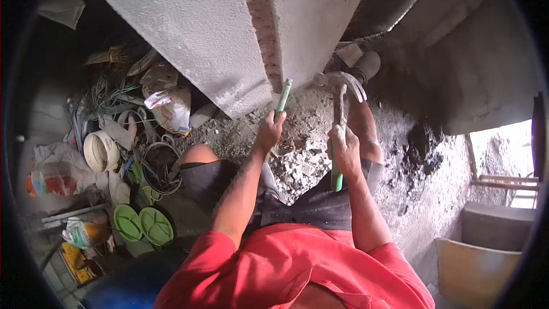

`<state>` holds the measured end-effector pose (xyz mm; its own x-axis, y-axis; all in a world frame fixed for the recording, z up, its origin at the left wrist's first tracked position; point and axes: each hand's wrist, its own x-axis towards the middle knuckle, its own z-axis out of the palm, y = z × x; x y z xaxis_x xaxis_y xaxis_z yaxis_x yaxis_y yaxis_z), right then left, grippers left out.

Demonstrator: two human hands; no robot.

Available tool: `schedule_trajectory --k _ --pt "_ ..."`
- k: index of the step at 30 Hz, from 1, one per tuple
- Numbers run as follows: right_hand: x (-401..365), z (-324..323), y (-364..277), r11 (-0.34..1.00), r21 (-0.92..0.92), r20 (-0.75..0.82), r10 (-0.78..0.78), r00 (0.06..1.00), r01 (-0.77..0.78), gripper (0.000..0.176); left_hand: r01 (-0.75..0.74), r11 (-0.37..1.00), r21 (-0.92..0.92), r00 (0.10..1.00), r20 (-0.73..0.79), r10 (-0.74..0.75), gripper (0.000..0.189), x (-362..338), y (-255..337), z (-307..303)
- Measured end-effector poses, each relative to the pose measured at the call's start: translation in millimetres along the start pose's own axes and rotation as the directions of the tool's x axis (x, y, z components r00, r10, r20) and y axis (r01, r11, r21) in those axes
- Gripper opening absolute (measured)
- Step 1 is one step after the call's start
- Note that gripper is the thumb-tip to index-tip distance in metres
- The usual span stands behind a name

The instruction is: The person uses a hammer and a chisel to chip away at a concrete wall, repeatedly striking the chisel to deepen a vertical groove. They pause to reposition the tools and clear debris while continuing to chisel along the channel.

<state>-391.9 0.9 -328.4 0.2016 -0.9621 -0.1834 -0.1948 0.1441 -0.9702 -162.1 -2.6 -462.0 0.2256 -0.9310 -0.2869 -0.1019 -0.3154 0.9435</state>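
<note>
My left hand (267, 131) is closed around a green chisel (283, 98), whose pale end points up near the foot of the wall. A groove (264, 34) runs down that rough grey wall (194, 28) and exposes reddish material inside. In my right hand (345, 150) is a claw hammer (338, 103), gripped by its green handle. Its metal head is raised to the right of the chisel, apart from it, with the claw turned right. Broken rubble (300, 169) covers the ground beneath both hands, between my legs.
To the left lie a white bucket (101, 151), a dark-filled bucket (162, 166), a printed sack (173, 109) and green round plastic pieces (155, 226). A rough wall (434, 177) rises close on the right, with a tan panel (477, 272) below it.
</note>
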Motion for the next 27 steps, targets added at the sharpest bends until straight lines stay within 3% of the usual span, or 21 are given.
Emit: schedule_trajectory --k 1,2,5,9,13,15,19,21,23,25,27 --pt "-3.2 -1.9 2.2 1.0 0.018 0.011 0.016 1.0 -0.016 0.035 -0.172 0.938 0.301 0.961 -0.156 0.226 0.041 12.0 -12.2 -3.1" --pt "-5.0 -2.5 3.2 1.0 0.0 0.016 -0.001 1.0 0.001 0.036 -0.26 0.761 0.594 0.855 -0.225 0.468 0.043 16.6 -10.9 -6.5" --pt "-9.9 -1.9 6.7 0.997 -0.062 0.023 -0.048 0.999 0.049 0.038 -0.171 0.782 0.599 0.859 -0.298 0.416 0.042 20.7 -0.3 -3.9" --pt "-16.6 -0.3 -0.7 0.962 -0.228 0.019 -0.149 0.989 0.149 0.042 -0.156 0.798 0.582 0.877 -0.289 0.383 0.044 31.1 -10.1 -3.3" --pt "-13.7 -1.5 12.5 0.944 -0.272 0.01 -0.193 0.981 0.189 0.037 -0.205 0.846 0.493 0.873 -0.299 0.386 0.045 44.5 -27.5 -12.2" --pt "-12.9 5.6 4.0 0.84 -0.359 0.036 -0.424 0.905 0.407 0.037 -0.194 0.863 0.466 0.886 -0.295 0.358 0.045 48.3 -36.3 -16.2" --pt "16.0 14.8 5.3 0.667 -0.413 0.173 -0.611 0.772 0.621 0.038 -0.235 0.867 0.44 0.89 -0.261 0.374 0.047 59.6 -54.1 -20.9" --pt "50.2 15.9 25.1 0.467 -0.525 0.355 -0.64 0.682 0.711 0.043 -0.335 0.808 0.485 0.808 -0.294 0.511 0.048 59.1 -55.6 -22.7" --pt "88.8 20.4 68.0 0.351 -0.78 0.349 -0.445 0.825 0.519 0.046 -0.33 0.832 0.446 0.822 -0.298 0.486 0.051 61.4 -49.0 -23.3" --pt "112.6 29.8 76.1 0.372 -0.858 0.256 -0.289 0.923 0.354 0.046 -0.175 0.838 0.517 0.899 -0.262 0.35 0.053 58.7 -45.1 -24.8" --pt "98.2 40.3 53.0 0.524 -0.804 0.2 -0.204 0.958 0.279 0.046 -0.186 0.838 0.513 0.893 -0.268 0.362 0.055 66.1 -51.9 -26.7"
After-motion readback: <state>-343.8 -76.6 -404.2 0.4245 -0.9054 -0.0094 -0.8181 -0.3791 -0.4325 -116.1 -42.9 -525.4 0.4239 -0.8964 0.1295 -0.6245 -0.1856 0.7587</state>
